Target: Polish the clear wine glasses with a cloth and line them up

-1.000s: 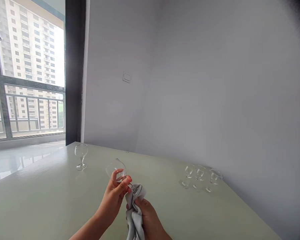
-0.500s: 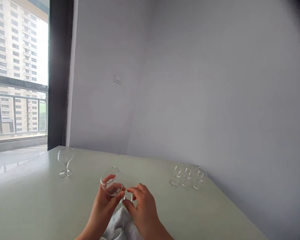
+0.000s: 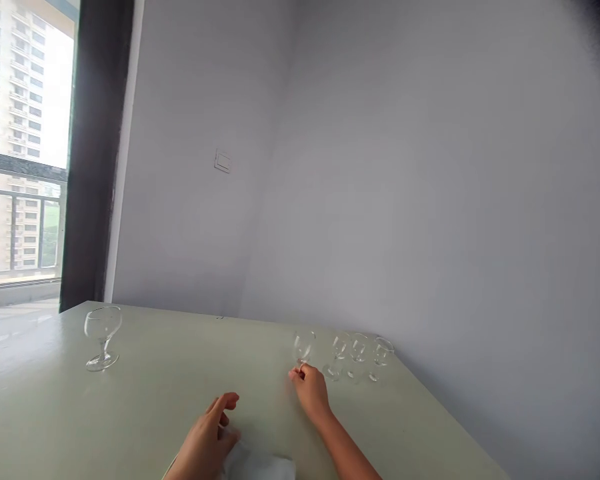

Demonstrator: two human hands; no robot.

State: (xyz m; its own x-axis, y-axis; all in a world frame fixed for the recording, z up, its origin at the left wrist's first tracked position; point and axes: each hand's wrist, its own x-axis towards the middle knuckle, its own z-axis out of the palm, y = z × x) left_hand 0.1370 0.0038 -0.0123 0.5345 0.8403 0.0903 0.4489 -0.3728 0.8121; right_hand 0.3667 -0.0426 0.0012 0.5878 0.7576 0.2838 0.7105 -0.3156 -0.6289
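My right hand (image 3: 310, 390) is closed on the lower part of a stemmed glass (image 3: 304, 345), which stands upright just left of three similar glasses (image 3: 359, 350) at the table's back right. Near the front edge, my left hand (image 3: 210, 427) has its fingers curved and apart, with no glass in it. Beside and partly under that hand lies a pale cloth (image 3: 263, 465). Another stemmed glass (image 3: 103, 327) stands alone on the left side.
The pale green table (image 3: 180, 360) meets a grey wall (image 3: 380, 167) along its back edge. A light switch (image 3: 223, 161) is on the wall. At the far left, a window shows a railing and tall building.
The glass that was between both hands has moved forward and right in my right hand. My left hand has let go of it and sits lower. The view has shifted slightly right.
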